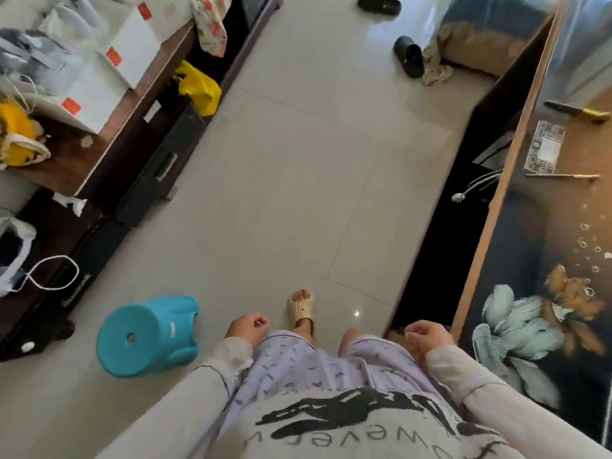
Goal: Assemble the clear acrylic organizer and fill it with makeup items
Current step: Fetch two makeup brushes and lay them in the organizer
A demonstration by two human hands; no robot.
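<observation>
White boxes (99,81) with red labels sat on a dark wooden cabinet (92,160) at the far left, among pale bags too blurred to make out. Whether the clear organizer was among them could not be told, and nothing of its look showed. A yellow bag (198,87) hung at the cabinet's front. A blue plastic stool (145,336) sat on the tiled floor (298,160), just left of the person. The left hand (246,329) hung loosely curled and held nothing. Beside it was a foot in a cream slipper (301,309). The right hand (427,336) hung loosely curled too, empty, near the edge of a dark flower-printed table (536,233).
</observation>
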